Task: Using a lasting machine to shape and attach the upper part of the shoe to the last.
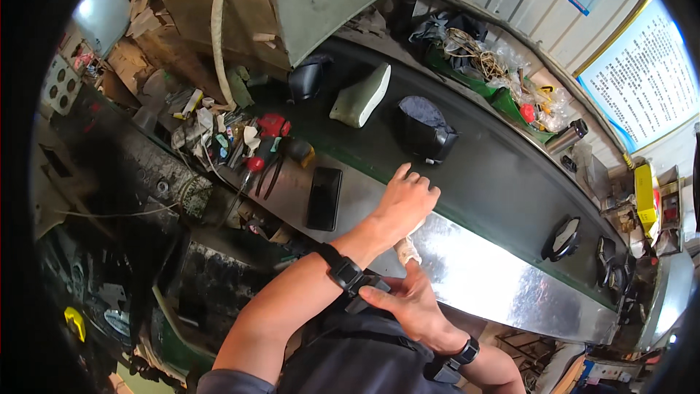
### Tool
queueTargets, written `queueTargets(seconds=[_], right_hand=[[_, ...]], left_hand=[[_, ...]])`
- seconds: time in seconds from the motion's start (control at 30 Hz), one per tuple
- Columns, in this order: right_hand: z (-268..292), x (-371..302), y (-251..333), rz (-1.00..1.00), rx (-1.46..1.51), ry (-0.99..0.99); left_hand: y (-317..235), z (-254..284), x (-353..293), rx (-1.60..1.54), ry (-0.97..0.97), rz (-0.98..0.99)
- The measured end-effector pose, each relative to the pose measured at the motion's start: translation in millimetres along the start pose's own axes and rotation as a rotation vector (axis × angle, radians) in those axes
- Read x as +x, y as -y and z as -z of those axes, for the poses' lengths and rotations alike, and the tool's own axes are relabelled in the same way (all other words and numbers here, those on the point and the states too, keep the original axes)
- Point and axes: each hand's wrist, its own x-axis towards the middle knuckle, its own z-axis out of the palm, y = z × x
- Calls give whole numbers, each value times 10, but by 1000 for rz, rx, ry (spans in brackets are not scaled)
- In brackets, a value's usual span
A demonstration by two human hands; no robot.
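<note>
The right hand (pixel 419 306) rests its thumb on a grey block (pixel 354 306), beside the watch (pixel 344 273) on the left wrist; its other fingers are partly hidden, so I cannot tell whether this grip closes on the block. A pale wrap (pixel 407 249) covers one right finger. The left hand (pixel 407 203) is back up, fingers loosely bent, above the edge of the metal surface (pixel 474 270); whether its grip holds anything is out of sight. The step in hand looks like handling the block; the next move seems to call for a steady left forearm. A phone (pixel 324 199) lies nearby. Beyond, a black part (pixel 426 133) and a pale piece (pixel 361 98) sit on the dark belt (pixel 503 190).
</note>
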Motion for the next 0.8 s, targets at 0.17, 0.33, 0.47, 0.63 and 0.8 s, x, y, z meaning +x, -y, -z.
queueTargets(seconds=[0.17,0.33,0.47,0.63,0.8], right_hand=[[-136,185,-127,-45,5,-76],[-195,271,-165,-46,22,-116],[-137,277,-79,-73,-114,-122],[11,253,-182,-71,-49,62],[1109,909,-328,9,-109,55]], left_hand=[[184,-72,104,-756,-211,385],[284,-255,226,-1565,-356,814],[228,-178,187,-1014,-401,634],[239,-133,3,-898,-376,620],[572,-193,-678,-831,-382,770]])
